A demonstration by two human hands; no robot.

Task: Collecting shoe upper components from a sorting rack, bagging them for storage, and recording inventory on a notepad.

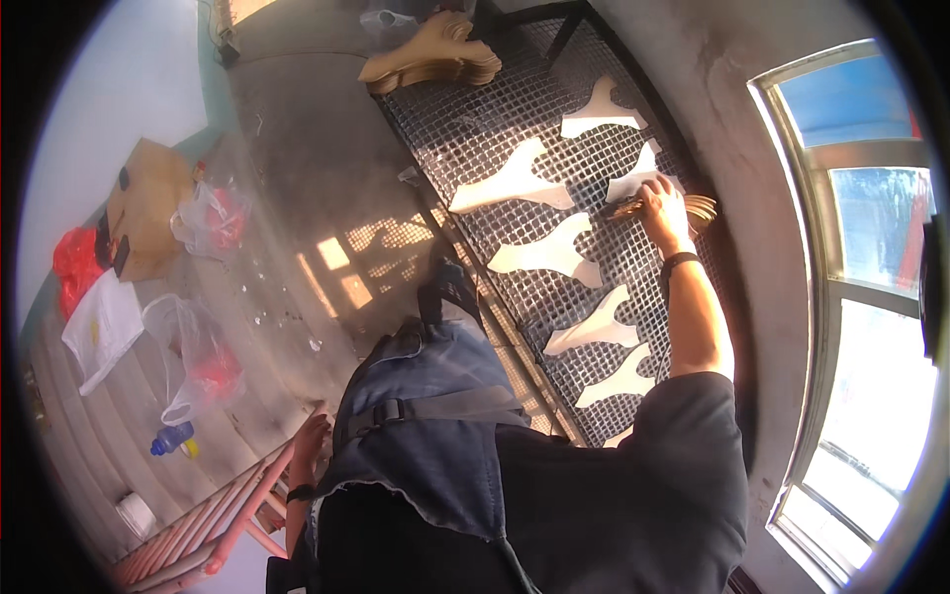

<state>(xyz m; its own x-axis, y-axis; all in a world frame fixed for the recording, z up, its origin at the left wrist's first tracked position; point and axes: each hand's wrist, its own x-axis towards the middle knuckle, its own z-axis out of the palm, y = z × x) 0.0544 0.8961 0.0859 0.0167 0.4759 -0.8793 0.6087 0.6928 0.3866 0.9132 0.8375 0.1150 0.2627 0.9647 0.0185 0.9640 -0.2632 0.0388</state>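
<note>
My right hand (661, 203) reaches over a dark wire-mesh rack (475, 124). Its fingers are closed at the near edge of a pale, flat Y-shaped piece (631, 182), partly hidden by the hand. Beneath and beside the hand lies a stack of similar brown pieces (701, 211). Several more pale Y-shaped pieces, such as one in the middle (549, 252), lie spread flat and apart on the mesh. Low on the left, my left hand (311, 436) is closed at the upper end of a pink rail (259, 492); some fingers are hidden.
A thick stack of Y-shaped pieces (435, 54) sits at the rack's far left corner. A window (841, 238) lines the right wall. On the left floor are a cardboard box (148, 203), plastic bags (193, 356) and a blue bottle (172, 439).
</note>
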